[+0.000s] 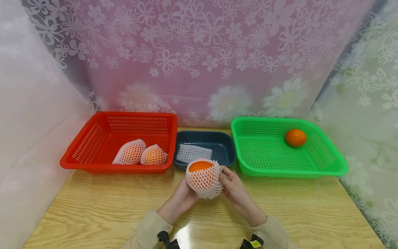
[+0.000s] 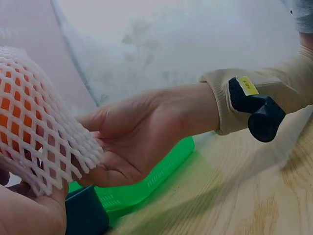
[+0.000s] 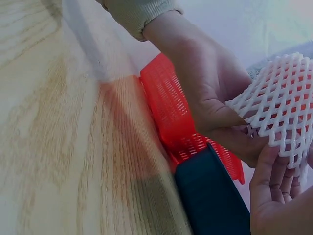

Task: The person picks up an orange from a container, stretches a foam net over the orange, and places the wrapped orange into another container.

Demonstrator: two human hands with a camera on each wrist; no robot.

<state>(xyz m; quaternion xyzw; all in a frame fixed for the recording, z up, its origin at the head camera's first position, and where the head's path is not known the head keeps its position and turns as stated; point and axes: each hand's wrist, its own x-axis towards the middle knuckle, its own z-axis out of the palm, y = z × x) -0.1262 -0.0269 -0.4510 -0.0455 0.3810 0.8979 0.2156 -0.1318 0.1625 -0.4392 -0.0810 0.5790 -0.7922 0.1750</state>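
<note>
An orange [image 1: 200, 166] sits inside a white foam net [image 1: 205, 183], its top showing bare through the net's opening. My left hand [image 1: 183, 196] holds the netted fruit from the left and below, its fingers mostly hidden behind it. On the other side, my right hand [image 1: 234, 188] pinches the net's edge. The right wrist view shows the right fingers [image 3: 268, 178] at the loose rim of the foam net [image 3: 281, 110]. Both hands are above the table, just in front of a dark blue tray [image 1: 222, 140] where a flat foam net [image 1: 193, 154] lies.
A red basket [image 1: 124, 167] at the left holds two netted fruits, a larger one [image 1: 130, 152] and a smaller one [image 1: 154, 155]. One bare orange [image 1: 295, 138] lies in the green basket [image 1: 289, 173] at the right. A floral curtain [image 1: 199, 69] hangs behind the wooden table [image 1: 109, 207].
</note>
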